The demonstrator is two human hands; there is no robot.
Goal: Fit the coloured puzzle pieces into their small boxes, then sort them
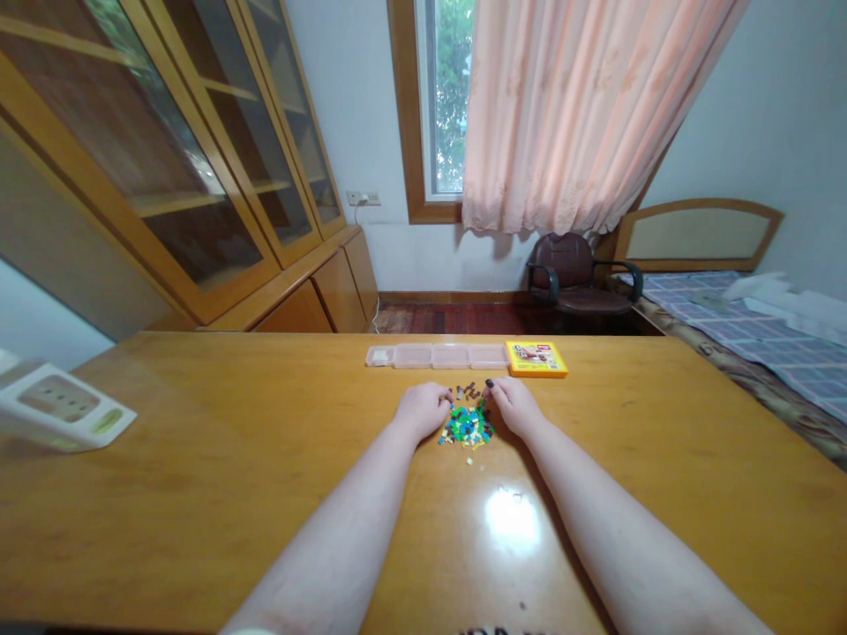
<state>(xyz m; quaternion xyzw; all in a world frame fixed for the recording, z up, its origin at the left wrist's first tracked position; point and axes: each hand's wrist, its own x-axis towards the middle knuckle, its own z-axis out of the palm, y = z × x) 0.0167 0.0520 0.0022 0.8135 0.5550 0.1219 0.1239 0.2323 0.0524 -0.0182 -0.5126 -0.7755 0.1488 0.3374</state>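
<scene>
A heap of tiny building bricks, green, blue, white and yellow, lies on the wooden table between my hands. Just beyond it is a small loose group of brown bricks. My left hand rests at the heap's left edge, its fingers curled together; whatever is between them is hidden. On the right side, my right hand has thumb and forefinger pinched beside the brown bricks. A dark spot shows at its fingertips, too small to tell whether it is a brick or a nail.
A clear plastic tray with compartments lies beyond the bricks, touching a yellow box. A white device stands at the table's left. Beyond the table are a glass-fronted cabinet, a brown chair and a bed.
</scene>
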